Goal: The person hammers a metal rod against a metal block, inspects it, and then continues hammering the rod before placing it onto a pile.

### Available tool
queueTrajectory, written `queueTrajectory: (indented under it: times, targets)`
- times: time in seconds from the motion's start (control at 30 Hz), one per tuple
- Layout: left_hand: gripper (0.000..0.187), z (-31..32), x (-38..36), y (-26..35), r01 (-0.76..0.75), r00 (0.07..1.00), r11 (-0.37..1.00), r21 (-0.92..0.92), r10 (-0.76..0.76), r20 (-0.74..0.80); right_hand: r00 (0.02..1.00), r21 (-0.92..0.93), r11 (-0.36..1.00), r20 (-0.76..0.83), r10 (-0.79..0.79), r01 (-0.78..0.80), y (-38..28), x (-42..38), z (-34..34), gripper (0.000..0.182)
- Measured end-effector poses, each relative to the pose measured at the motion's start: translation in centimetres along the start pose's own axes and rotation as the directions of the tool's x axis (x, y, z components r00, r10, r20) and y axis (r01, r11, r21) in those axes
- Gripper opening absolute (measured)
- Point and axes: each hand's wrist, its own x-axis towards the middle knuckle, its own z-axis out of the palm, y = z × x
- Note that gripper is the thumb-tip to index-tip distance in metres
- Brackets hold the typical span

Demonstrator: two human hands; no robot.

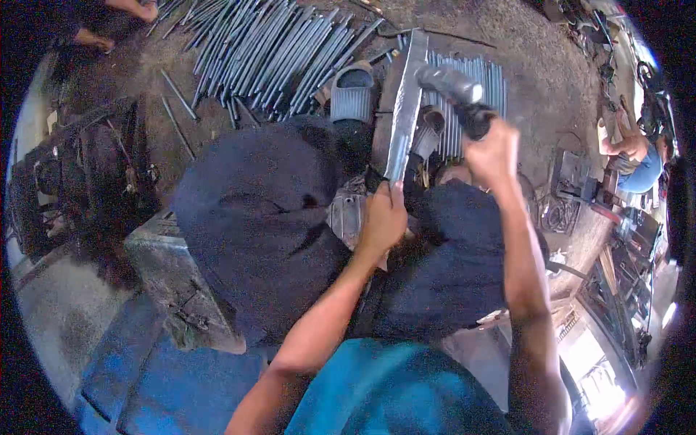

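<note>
My left hand (386, 217) is closed around the near end of a long, flat metal bar (408, 109), which points away from me between my knees. In my right hand (494, 154) is a hammer (453, 84), gripped by its dark handle. The hammer's silver head, slightly blurred, overlaps the bar's right edge near its far end. Grey slide sandals (353, 96) are on my feet; the right one lies partly hidden behind the bar and hammer.
A big heap of metal rods (275, 54) lies on the floor ahead, with a neater row of rods (487, 80) right of the bar. A worn metal block (185, 279) stands at my left. Another person (634, 156) is at the right, and a person's hand (147, 10) shows at upper left.
</note>
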Motion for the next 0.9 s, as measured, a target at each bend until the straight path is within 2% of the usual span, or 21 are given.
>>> queueTrajectory:
  times: [0.03,0.07,0.1,0.13,0.2,0.27,0.33,0.37,0.43,0.47,0.53,0.57,0.6,0.63,0.67,0.7,0.73,0.77,0.8,0.87,0.9]
  targets:
    - [0.044,-0.3,0.5,0.4,0.054,0.998,0.998,0.03,-0.054,0.032,0.998,0.062,0.998,-0.057,-0.002,0.006,-0.4,1.0,-2.8,0.032]
    - [0.045,-0.4,0.6,0.7,0.122,0.99,0.991,0.06,-0.126,0.064,0.96,0.033,0.986,-0.236,-0.152,0.165,-1.0,1.7,-6.3,0.032]
    - [0.045,-0.1,0.7,0.1,0.097,0.993,0.995,0.032,-0.099,0.071,0.912,0.065,0.987,-0.395,-0.112,0.149,-2.4,2.5,-9.4,0.036]
    - [0.045,-0.2,0.4,0.3,0.111,0.991,0.993,0.029,-0.112,0.075,0.927,-0.072,0.996,-0.369,-0.073,0.05,-4.4,2.5,-13.7,0.032]
    - [0.042,-0.6,0.6,1.3,0.124,0.99,0.991,-0.04,-0.121,0.07,0.848,0.144,0.968,-0.52,-0.102,0.205,-4.2,3.4,-17.9,0.024]
    - [0.042,-0.7,0.4,1.5,0.104,0.993,0.994,-0.013,-0.104,0.053,0.811,0.295,0.809,-0.481,-0.334,0.508,-4.4,2.4,-18.7,0.018]
    - [0.044,-1.0,0.7,1.9,0.135,0.988,0.991,-0.013,-0.133,0.083,0.912,0.599,0.709,-0.376,-0.161,0.372,-2.1,0.7,-14.1,0.019]
    - [0.044,-0.9,0.7,1.5,0.14,0.987,0.99,-0.013,-0.138,0.086,0.905,0.381,0.836,-0.322,-0.279,0.394,1.5,-1.0,-8.2,0.024]
    - [0.048,-0.7,0.9,0.7,0.05,0.997,0.999,-0.021,-0.049,0.058,0.946,0.116,0.976,-0.289,-0.145,0.185,1.4,-5.6,3.1,0.039]
    - [0.048,-0.4,0.6,0.2,0.055,0.997,0.998,-0.022,-0.054,0.056,0.975,-0.252,0.964,0.174,0.138,-0.091,1.5,-5.7,5.5,0.047]
    - [0.056,0.0,0.8,0.0,0.214,0.964,0.977,0.02,-0.214,0.157,0.981,-0.163,0.972,0.068,0.181,-0.168,2.1,-3.7,3.3,0.042]
    - [0.056,-0.2,1.9,0.4,0.184,0.974,0.983,0.016,-0.184,0.134,0.99,-0.004,0.99,-0.002,0.139,-0.139,1.9,-2.8,2.3,0.037]
    - [0.054,-0.1,1.3,0.2,0.169,0.98,0.986,-0.005,-0.168,0.11,0.968,0.075,0.966,-0.029,0.251,-0.248,2.2,-2.2,0.6,0.035]
    - [0.052,0.3,0.7,0.2,0.159,0.984,0.987,-0.03,-0.156,0.086,0.966,0.163,0.959,-0.076,0.247,-0.232,0.9,-1.7,-2.5,0.037]
    - [0.052,0.3,0.9,0.4,0.16,0.984,0.987,-0.031,-0.157,0.089,0.949,0.167,0.978,-0.268,0.167,-0.125,1.1,-1.0,-4.8,0.042]
    - [0.053,0.1,0.8,0.7,0.167,0.982,0.985,-0.04,-0.163,0.1,0.921,-0.026,0.997,-0.385,0.063,-0.079,0.9,-0.2,-8.4,0.048]
    - [0.053,-0.2,1.0,0.7,0.168,0.981,0.984,-0.051,-0.162,0.108,0.835,-0.094,0.988,-0.529,-0.151,0.119,0.7,0.5,-11.2,0.045]
    - [0.053,0.2,1.1,0.5,0.154,0.987,0.988,-0.03,-0.153,0.044,0.881,0.203,0.976,-0.472,0.03,0.075,-0.7,0.8,-14.0,0.038]
    - [0.053,-0.1,1.3,0.9,0.148,0.988,0.989,-0.029,-0.147,0.04,0.913,0.478,0.878,-0.361,0.188,0.008,-1.8,0.7,-16.1,0.031]
    - [0.052,-0.7,0.8,1.7,0.165,0.984,0.986,-0.018,-0.163,0.076,0.862,0.668,0.603,-0.501,-0.068,0.436,-2.1,0.9,-17.6,0.014]
    - [0.052,-0.6,0.8,1.7,0.179,0.981,0.984,-0.019,-0.177,0.079,0.857,0.704,0.509,-0.49,-0.158,0.496,-2.2,0.8,-17.2,0.012]
